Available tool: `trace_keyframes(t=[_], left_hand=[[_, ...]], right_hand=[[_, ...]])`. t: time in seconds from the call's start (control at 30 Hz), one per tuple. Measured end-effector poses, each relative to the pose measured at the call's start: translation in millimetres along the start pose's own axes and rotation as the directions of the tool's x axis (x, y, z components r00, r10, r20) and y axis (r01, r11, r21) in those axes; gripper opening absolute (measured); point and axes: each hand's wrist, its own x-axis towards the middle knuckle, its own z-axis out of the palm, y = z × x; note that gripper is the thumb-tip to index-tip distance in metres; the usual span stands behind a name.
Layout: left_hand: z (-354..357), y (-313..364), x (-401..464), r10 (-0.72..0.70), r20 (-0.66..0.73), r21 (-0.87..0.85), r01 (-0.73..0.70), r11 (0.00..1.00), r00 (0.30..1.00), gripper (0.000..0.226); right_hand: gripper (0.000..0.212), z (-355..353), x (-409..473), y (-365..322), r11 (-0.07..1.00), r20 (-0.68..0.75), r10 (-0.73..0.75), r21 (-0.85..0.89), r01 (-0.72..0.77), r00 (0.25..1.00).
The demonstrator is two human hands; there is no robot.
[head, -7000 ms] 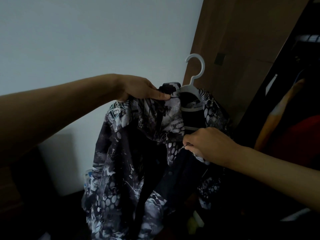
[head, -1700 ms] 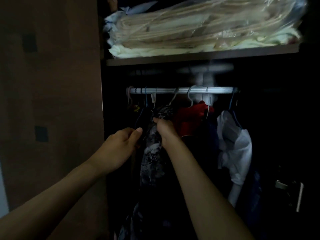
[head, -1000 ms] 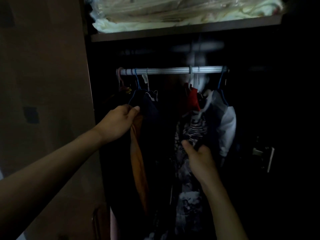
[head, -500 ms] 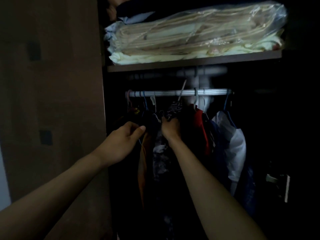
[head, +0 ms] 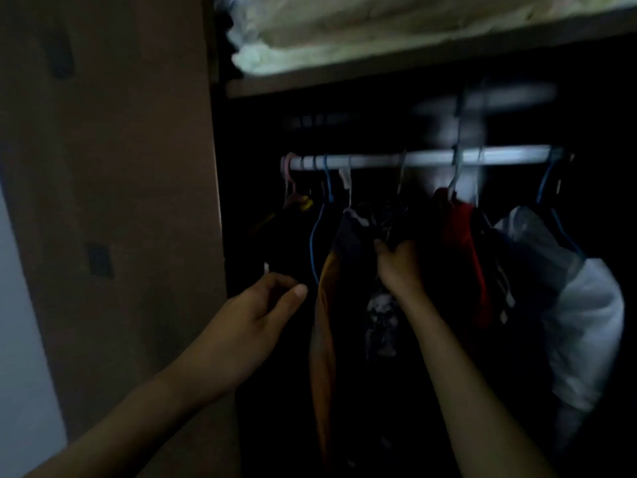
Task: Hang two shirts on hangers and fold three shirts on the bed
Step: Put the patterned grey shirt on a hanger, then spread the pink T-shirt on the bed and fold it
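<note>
Shirt with the black-and-white pattern hung long axis vertical inside the wardrobe, under the rail, between an orange garment and a red one. One such shirt was visible. Right hand was nearer, its fingers curled around the shirt's top, just below the rail. Left hand held nothing, fingers loosely bent, apart to the left.

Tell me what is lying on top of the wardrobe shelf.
On the shelf lies pale folded bedding, seemingly in clear plastic. The frame's top edge cuts it off, so its upper part and anything behind it cannot be seen.
</note>
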Motion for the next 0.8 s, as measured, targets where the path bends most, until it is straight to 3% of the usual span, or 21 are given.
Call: trace_keyframes(t=[0.1,0.2,0.27,0.4,0.53,0.67,0.73,0.8], left_hand=[[-12.0,-11.0,-24.6,-0.028,-0.011,0.037,0.028,0.999,1.0,0.046],[-30.0,-12.2,-71.3,-0.058,-0.058,0.107,0.064,0.992,0.997,0.055],[-45.0,-5.7,-113.4,-0.122,-0.086,0.141,0.133,0.981,0.989,0.046],[-84.4,9.3,-226.2,-0.26,-0.179,0.183,0.292,0.939,0.949,0.031],[-127.4,20.0,-375.8,-0.409,-0.299,0.169,0.47,0.867,0.862,0.039],[-158.1,28.9,-534.3,-0.531,-0.438,0.12,0.632,0.765,0.726,0.06],[-166.1,40.6,-622.4,-0.596,-0.529,0.051,0.724,0.688,0.604,0.054],[-164.6,54.1,-713.2,-0.663,-0.61,-0.045,0.816,0.576,0.434,0.049]], right_hand=[[0.06,-17.4,-53.6,-1.9,0.988,0.046,-0.057,-0.141,0.063,0.997],[0.036,-31.2,-115.3,-6.0,0.975,0.13,-0.125,-0.17,0.146,0.984],[0.026,-35.3,-159.8,-12.4,0.972,0.218,-0.145,-0.15,0.18,0.965],[0.017,-19.7,-268.0,-40.4,0.954,0.472,-0.192,-0.116,0.276,0.861],[0.021,5.2,-415.3,-78.6,0.95,0.763,-0.216,0.019,0.313,0.609],[0.02,21.7,-567.6,-107.3,0.923,0.915,-0.277,0.168,0.347,0.293],[0.02,21.5,-648.5,-124.7,0.904,0.959,-0.264,0.211,0.371,0.098],[0.02,16.6,-727.4,-139.3,0.881,0.962,-0.255,0.273,0.387,-0.099]])
